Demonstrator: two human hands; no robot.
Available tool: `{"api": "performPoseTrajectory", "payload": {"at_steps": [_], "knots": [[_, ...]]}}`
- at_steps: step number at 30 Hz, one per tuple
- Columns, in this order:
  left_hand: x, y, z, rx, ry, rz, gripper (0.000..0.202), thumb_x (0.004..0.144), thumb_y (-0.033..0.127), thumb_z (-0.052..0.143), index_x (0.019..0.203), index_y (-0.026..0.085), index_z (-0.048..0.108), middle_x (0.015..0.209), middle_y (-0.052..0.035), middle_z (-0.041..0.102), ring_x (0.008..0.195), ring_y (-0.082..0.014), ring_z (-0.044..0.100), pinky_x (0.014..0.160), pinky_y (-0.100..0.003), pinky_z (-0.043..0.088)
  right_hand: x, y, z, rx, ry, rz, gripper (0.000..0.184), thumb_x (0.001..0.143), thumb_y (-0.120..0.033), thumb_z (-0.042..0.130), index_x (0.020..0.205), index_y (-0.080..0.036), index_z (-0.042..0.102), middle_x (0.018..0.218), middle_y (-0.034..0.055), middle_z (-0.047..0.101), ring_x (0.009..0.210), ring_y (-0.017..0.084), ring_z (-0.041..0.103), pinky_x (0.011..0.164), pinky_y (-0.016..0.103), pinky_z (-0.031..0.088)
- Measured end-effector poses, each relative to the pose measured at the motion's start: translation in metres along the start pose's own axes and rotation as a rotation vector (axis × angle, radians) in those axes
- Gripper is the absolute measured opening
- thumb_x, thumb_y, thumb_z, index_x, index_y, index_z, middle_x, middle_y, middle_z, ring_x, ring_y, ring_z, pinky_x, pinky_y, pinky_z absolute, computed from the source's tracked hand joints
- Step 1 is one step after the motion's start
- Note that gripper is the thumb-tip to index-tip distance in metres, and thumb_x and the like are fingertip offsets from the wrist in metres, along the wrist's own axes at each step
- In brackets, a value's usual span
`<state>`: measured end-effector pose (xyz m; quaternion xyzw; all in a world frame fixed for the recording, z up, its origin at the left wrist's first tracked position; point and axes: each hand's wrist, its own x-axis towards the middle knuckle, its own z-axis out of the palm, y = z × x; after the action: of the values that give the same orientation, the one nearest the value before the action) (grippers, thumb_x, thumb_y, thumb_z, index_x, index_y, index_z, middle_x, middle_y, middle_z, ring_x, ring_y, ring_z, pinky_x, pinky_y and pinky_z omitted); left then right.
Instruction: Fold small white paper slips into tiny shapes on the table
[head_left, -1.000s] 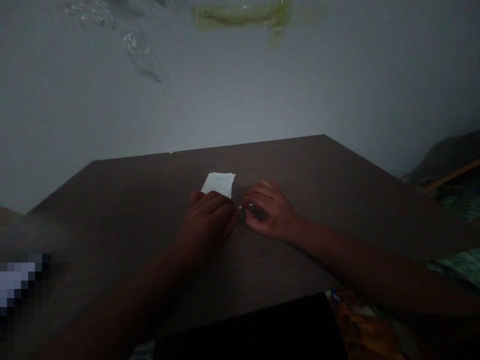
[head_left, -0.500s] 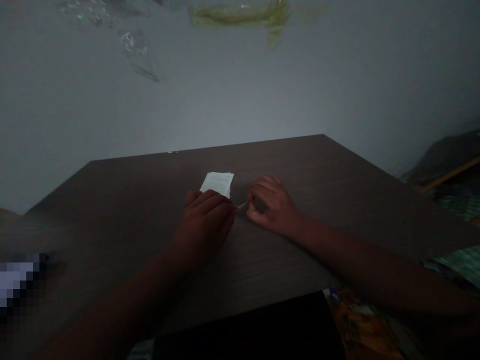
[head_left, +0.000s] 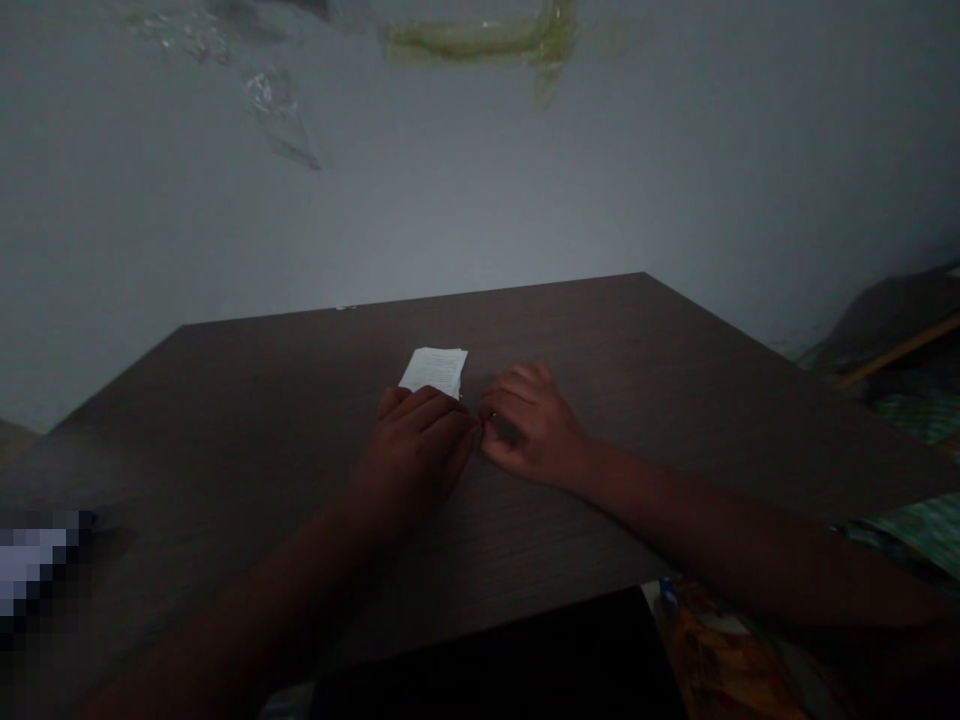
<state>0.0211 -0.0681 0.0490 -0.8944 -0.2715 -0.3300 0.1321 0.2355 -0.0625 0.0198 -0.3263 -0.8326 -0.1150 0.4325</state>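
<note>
My left hand (head_left: 420,440) and my right hand (head_left: 534,425) meet fingertip to fingertip above the middle of the brown table (head_left: 300,400). Both are closed in a pinch. Between the fingertips is a thin, pale piece of paper (head_left: 478,426), nearly all hidden by the fingers in this dim light. Just behind my left hand lies a small stack of white paper sheets (head_left: 435,370) with printed lines. The knuckles of that hand cover the near edge of the stack.
A black flat object (head_left: 495,660) lies at the table's near edge, with an orange packet (head_left: 720,650) to its right. At the far left sits a pixelated, dark-edged object (head_left: 37,560). A pale wall (head_left: 480,190) with yellow tape (head_left: 465,42) rises behind the table.
My right hand has moved left and slightly nearer, so the fingertips now almost touch. The pale strip of paper that showed between them is now mostly covered. The stack stays put.
</note>
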Motion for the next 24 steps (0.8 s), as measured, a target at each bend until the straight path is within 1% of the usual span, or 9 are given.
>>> {"api": "performPoseTrajectory", "payload": {"at_steps": [4,8,12,15,18,22,24], "knots": [[0.001,0.003,0.001,0.017,0.036,0.025,0.026,0.111,0.019,0.059,0.089,0.02,0.072,0.088,-0.0026,0.079,0.084,-0.0217,0.07,0.081,-0.039,0.04,-0.001,-0.002,0.001,0.023,-0.007,0.017,0.01,0.092,-0.015,0.057,0.088,-0.022,0.063,0.09,0.0048,0.073,0.089,0.024,0.061,0.084,0.042,0.037],[0.002,0.006,-0.002,0.048,0.041,0.04,0.024,0.11,0.017,0.06,0.09,0.02,0.071,0.089,-0.0023,0.08,0.084,-0.0219,0.07,0.082,-0.04,0.04,0.0,-0.003,-0.003,0.042,-0.02,0.063,0.01,0.09,-0.016,0.06,0.084,-0.023,0.061,0.087,0.0037,0.071,0.087,0.024,0.061,0.083,0.042,0.038],[0.002,0.007,-0.007,0.046,0.065,0.041,0.02,0.109,0.015,0.061,0.093,0.02,0.072,0.091,-0.0026,0.081,0.085,-0.0215,0.071,0.083,-0.04,0.041,0.001,0.007,-0.008,0.062,0.0,0.145,0.013,0.089,-0.014,0.061,0.08,-0.024,0.057,0.084,0.0028,0.069,0.087,0.024,0.063,0.085,0.042,0.042],[0.001,0.003,-0.009,0.054,0.048,0.024,0.02,0.11,0.016,0.061,0.094,0.021,0.072,0.092,-0.0021,0.081,0.086,-0.0216,0.071,0.084,-0.041,0.04,0.0,0.017,-0.009,0.034,-0.016,0.211,0.014,0.087,-0.015,0.062,0.079,-0.025,0.056,0.084,0.0025,0.07,0.088,0.025,0.064,0.086,0.043,0.043],[-0.001,0.0,-0.009,0.069,0.018,0.007,0.022,0.111,0.017,0.059,0.093,0.021,0.072,0.093,-0.0018,0.082,0.087,-0.0214,0.071,0.084,-0.041,0.04,-0.002,0.019,-0.008,0.005,-0.033,0.203,0.01,0.085,-0.015,0.062,0.082,-0.024,0.058,0.087,0.0036,0.072,0.09,0.026,0.064,0.088,0.044,0.042],[0.0,0.001,-0.005,0.079,-0.004,-0.002,0.024,0.111,0.018,0.058,0.092,0.022,0.072,0.092,-0.0018,0.081,0.087,-0.0217,0.071,0.083,-0.041,0.039,-0.002,0.008,-0.006,0.008,-0.025,0.144,0.008,0.087,-0.016,0.061,0.091,-0.023,0.064,0.096,0.0064,0.075,0.097,0.028,0.064,0.091,0.046,0.041],[0.001,0.004,-0.003,0.074,-0.011,0.009,0.025,0.111,0.018,0.058,0.091,0.021,0.071,0.091,-0.0018,0.081,0.087,-0.0222,0.071,0.083,-0.041,0.04,-0.002,0.001,-0.005,0.029,-0.03,0.11,0.008,0.088,-0.016,0.061,0.091,-0.023,0.064,0.096,0.0063,0.076,0.096,0.027,0.064,0.089,0.045,0.041]]}}
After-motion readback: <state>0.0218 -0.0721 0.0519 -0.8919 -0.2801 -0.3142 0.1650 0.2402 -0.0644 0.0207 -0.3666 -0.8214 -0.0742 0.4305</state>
